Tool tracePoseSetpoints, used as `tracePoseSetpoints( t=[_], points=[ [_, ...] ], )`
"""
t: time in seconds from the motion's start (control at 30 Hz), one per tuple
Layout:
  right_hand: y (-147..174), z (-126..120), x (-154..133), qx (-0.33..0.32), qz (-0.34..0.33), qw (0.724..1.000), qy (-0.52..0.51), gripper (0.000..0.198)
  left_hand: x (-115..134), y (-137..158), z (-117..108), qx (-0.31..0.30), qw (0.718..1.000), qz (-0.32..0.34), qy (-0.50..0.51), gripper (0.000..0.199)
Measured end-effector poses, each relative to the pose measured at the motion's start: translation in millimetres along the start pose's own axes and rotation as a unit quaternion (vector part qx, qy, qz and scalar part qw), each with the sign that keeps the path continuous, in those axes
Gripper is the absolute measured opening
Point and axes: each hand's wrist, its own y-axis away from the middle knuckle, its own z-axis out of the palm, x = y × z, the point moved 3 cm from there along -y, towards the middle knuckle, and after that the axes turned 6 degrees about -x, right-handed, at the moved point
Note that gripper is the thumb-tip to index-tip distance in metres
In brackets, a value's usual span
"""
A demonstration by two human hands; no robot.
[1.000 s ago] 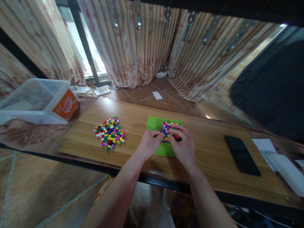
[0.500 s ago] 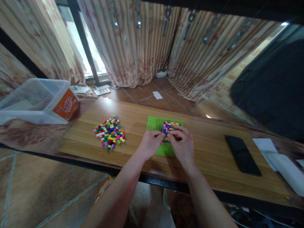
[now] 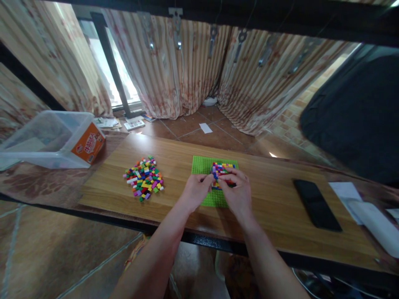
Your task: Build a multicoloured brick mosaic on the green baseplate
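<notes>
A low structure of multicoloured toy bricks (image 3: 220, 166) stands on a green studded baseplate (image 3: 199, 164). My left hand (image 3: 197, 190) is closed, thumb and forefinger against the structure's left side. From the right, my right hand (image 3: 239, 192) curls its fingers over the structure, with the thumb at its front and the fingertips on its top. The two hands' fingertips are close together and hide the middle and part of the right side of the structure. Any single brick between them is too small to make out. To the left lies a heap of loose bricks (image 3: 144, 179).
On the wooden board (image 3: 174, 158), a black phone (image 3: 317, 204) lies at the right. White paper (image 3: 346, 195) and a white object (image 3: 375, 224) are beyond it. A clear plastic bin (image 3: 56, 153) with an orange label stands at far left. Striped curtains (image 3: 187, 74) hang behind.
The left fingertips have shifted slightly off the structure's front, and the right thumb and fingers have moved apart a little. The view has tilted slightly. The brick heap looks the same.
</notes>
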Motion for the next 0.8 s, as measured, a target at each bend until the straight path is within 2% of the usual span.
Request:
tracePoseSetpoints(
  t=[0.17, 0.23, 0.3, 0.4, 0.5, 0.67, 0.8],
  points=[
    [1.0, -8.6, -6.6, -0.002, -0.033, 0.999, 0.002, 0.014, 7.1, 2.9, -0.3, -0.024, 0.981, -0.077, 0.175, 0.061],
    [2.9, -11.8, -14.5, 0.014, -0.062, 0.998, 0.006, 0.014, 10.0, 3.6, 0.3, -0.039, 0.973, -0.087, 0.209, 0.068],
    [5.4, -11.9, -24.4, 0.001, -0.107, 0.994, 0.005, 0.014, 11.2, 3.7, 2.0, -0.055, 0.968, -0.086, 0.229, 0.072],
    [9.4, -6.3, -36.7, -0.069, -0.163, 0.984, 0.005, 0.016, 10.0, 3.3, 4.5, -0.062, 0.965, -0.074, 0.244, 0.074],
    [12.3, -0.7, -41.3, -0.124, -0.18, 0.976, 0.013, 0.021, 7.0, 2.7, 5.7, -0.06, 0.97, -0.064, 0.227, 0.075],
    [12.7, 2.1, -40.3, -0.142, -0.174, 0.975, 0.004, 0.016, 1.6, 1.8, 4.2, -0.047, 0.98, -0.069, 0.18, 0.076],
    [11.0, 1.7, -38.7, -0.151, -0.156, 0.976, -0.016, 0.011, 2.7, 2.6, 4.4, -0.055, 0.978, -0.067, 0.19, 0.072]
  ],
)
